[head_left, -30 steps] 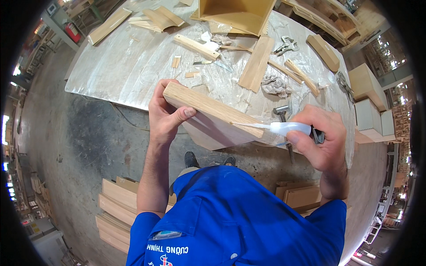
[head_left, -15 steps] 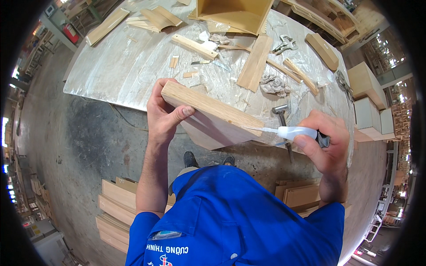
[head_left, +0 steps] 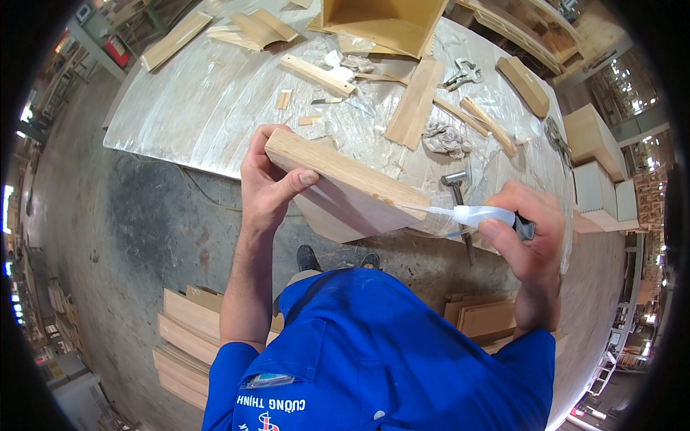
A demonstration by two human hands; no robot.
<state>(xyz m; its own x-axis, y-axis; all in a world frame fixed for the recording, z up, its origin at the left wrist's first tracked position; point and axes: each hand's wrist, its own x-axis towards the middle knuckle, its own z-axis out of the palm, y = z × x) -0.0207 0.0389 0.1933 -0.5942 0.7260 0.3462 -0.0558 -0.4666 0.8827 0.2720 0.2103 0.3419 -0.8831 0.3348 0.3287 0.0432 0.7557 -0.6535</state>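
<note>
one wooden board (head_left: pixel 345 172) sits on edge at the near rim of the desk (head_left: pixel 187 108), and we hold it there. our left hand (head_left: pixel 269 187) has its grip clamped on the board's left end, thumb on the front face. our right hand (head_left: pixel 528 237) is closed round a clear glue bottle (head_left: pixel 478 214), nozzle touching the board's right end. behind it lie a hammer (head_left: pixel 456 188), a crumpled rag (head_left: pixel 445 138) and offcuts.

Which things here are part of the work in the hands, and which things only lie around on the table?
In use:
left hand gripping the wooden board
right hand squeezing the clear glue bottle, nozzle at the board's end

Lying about:
hammer
crumpled rag
loose plank
open wooden box
</note>
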